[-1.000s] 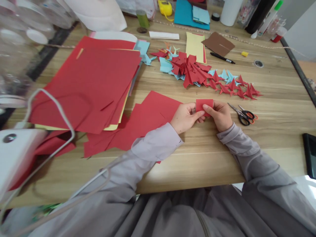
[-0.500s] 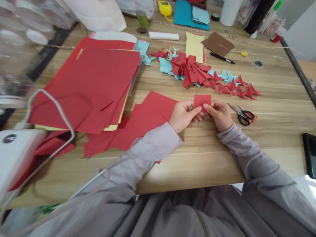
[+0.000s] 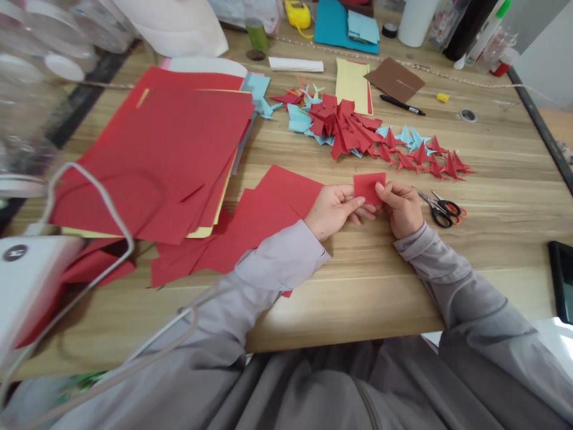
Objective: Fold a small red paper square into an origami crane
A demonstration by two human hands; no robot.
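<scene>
A small red paper square (image 3: 367,186) is held up above the table between my two hands. My right hand (image 3: 401,206) pinches its right side, thumb on the front face and fingers behind. At the lower left, my left hand (image 3: 333,209) has its thumb against the paper's edge and its fingers curled behind and below it. Whether the square is one layer or folded, I cannot tell. Black-handled scissors (image 3: 441,210) lie just right of my right hand. Loose red paper sheets (image 3: 273,209) lie by my left hand.
Folded red paper pieces (image 3: 344,125) and small pointed ones (image 3: 421,155) lie beyond my hands. A stack of large red sheets (image 3: 156,155) covers the left. A white cable (image 3: 105,197) loops at the near left. A black pen (image 3: 403,105) and brown paper (image 3: 396,79) sit farther back.
The red square has shifted slightly right and tilted a little. My right hand has moved slightly right with it, and my left thumb has slid towards its lower left edge.
</scene>
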